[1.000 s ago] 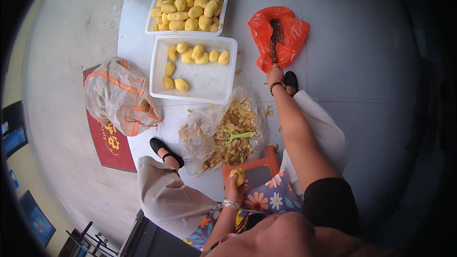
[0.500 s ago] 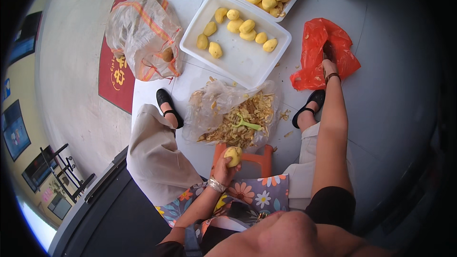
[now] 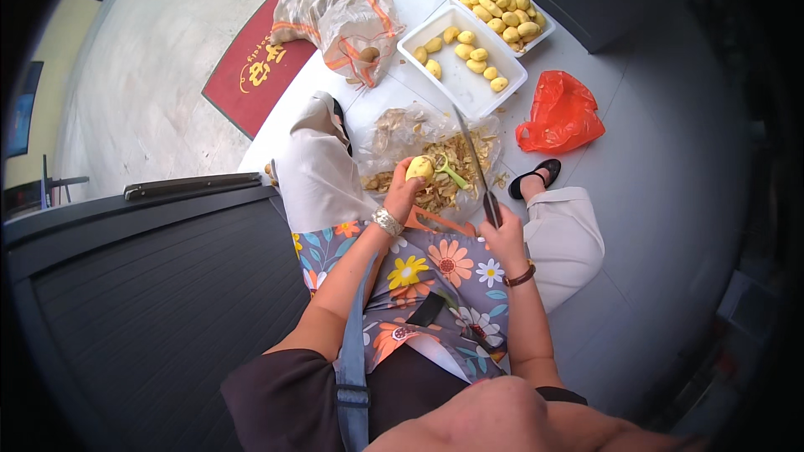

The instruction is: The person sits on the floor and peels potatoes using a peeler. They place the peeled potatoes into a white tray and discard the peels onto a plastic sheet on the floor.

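1. A peeled potato (image 3: 420, 169) sits upheld in the left hand, in front of the lap and over the near left part of the peelings (image 3: 435, 195); cradle it firmly, since a bare, moist surface would likely slip.
2. The knife (image 3: 471, 151) points away from the body, apart from the potato. Bring the edge in slowly, with short strokes and the left fingertips behind its path.
3. Working above the peelings would let scraps drop there; mind the green peeler (image 3: 455, 174) lying on top, so nothing buries it.
4. The left hand (image 3: 404, 194) is curled part-closed around the potato's lower side; the fingers beneath are hidden.
5. The right hand (image 3: 505, 238) is closed around the knife's dark handle; I cannot tell how tightly.
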### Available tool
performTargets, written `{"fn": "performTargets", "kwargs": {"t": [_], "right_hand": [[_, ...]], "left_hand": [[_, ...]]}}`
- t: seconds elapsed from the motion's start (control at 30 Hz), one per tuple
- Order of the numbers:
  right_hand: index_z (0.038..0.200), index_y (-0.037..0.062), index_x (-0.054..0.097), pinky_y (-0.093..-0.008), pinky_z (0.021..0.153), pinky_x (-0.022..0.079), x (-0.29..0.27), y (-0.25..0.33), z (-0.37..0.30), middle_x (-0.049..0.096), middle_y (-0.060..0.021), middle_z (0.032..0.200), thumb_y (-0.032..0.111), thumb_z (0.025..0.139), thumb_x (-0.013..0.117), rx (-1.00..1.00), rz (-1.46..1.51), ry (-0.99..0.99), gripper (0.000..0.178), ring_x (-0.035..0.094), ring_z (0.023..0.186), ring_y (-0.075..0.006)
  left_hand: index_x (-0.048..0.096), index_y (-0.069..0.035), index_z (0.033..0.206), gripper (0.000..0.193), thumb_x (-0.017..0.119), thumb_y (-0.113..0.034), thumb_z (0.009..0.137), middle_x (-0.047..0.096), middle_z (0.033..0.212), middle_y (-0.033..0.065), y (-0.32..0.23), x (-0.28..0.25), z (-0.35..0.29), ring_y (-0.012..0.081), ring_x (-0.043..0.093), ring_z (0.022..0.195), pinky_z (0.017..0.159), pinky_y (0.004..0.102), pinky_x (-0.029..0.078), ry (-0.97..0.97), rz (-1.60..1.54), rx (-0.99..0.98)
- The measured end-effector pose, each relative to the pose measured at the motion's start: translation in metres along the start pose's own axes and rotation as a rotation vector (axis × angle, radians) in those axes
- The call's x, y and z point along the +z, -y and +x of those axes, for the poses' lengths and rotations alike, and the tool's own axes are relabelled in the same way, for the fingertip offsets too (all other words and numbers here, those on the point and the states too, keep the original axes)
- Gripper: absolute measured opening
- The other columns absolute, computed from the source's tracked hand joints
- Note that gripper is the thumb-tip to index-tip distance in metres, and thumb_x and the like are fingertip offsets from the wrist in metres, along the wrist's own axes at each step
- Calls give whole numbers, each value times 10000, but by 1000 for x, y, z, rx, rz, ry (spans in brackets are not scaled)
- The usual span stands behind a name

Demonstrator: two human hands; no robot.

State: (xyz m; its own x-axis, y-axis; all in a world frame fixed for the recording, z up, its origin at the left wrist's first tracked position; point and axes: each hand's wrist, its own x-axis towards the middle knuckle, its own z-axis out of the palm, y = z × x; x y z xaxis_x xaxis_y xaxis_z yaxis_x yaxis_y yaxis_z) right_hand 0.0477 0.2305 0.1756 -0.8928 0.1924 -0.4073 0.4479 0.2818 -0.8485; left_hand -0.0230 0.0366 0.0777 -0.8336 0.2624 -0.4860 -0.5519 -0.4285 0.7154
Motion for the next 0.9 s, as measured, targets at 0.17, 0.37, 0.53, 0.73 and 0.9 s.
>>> {"fn": "performTargets", "kwargs": {"t": [0.17,0.37,0.53,0.73,0.9], "right_hand": [[858,-2,576,-322,496,422,33,20,-46,540,-148,589,143,700,600,-166,-223,69,216,539,505,-245],[919,41,596,-344,527,456,39,22,-63,586,-158,650,184,727,622,-230,-347,117,241,601,620,-311],[941,59,598,-352,528,468,36,33,-76,601,-159,682,189,725,624,-201,-366,184,253,608,643,-313],[961,68,594,-372,528,475,39,25,-78,604,-159,689,172,731,606,-167,-446,215,253,596,618,-330],[983,60,593,-396,532,476,52,7,-82,604,-170,704,151,734,585,-141,-344,150,265,594,627,-335]], "left_hand": [[360,-49,1181,410,528,-87,810,474,1057,66,-3,-15,-4,112,506,857,720,235,446,22,181,214],[386,-29,1117,422,610,-127,774,529,925,88,-14,-28,-11,135,531,777,659,265,458,-61,570,424],[397,-24,1082,468,668,-121,713,530,943,100,-12,-37,-11,163,532,796,697,280,455,-111,614,469],[395,-3,1077,483,677,-93,696,527,922,55,-14,-36,-15,128,508,827,752,249,426,-140,742,458],[407,-16,1058,475,678,-75,671,529,913,102,-20,-28,-21,189,521,840,754,291,432,-118,637,366]]}}
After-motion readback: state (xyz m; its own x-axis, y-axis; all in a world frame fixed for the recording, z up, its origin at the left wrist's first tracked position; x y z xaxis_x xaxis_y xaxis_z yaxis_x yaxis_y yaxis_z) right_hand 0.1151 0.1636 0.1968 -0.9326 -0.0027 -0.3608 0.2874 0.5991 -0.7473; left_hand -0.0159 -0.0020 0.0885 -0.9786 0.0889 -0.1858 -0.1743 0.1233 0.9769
